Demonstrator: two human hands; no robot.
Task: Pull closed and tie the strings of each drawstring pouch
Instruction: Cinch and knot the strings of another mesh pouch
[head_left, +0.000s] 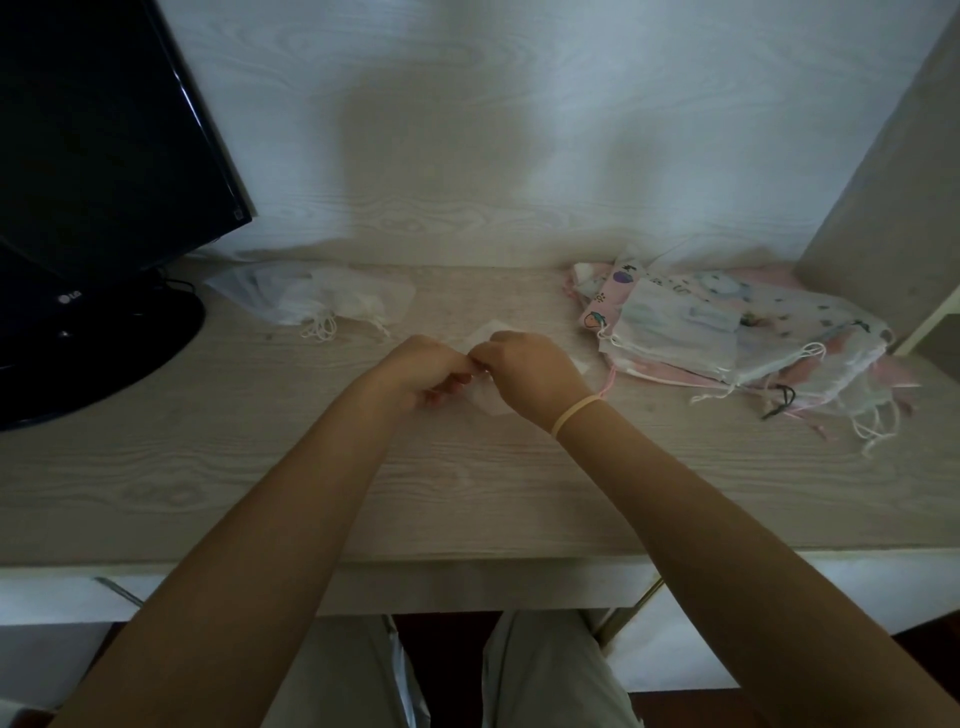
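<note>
Slippage looks the danger here: the thin strings could escape the pinch and the knot fall loose, or snag among the cramped fingers; left hand and right hand meet knuckle to knuckle, both curled tight on the white pouch just left of the patterned pile; the strings themselves are hidden; further left lies a white heap.
</note>
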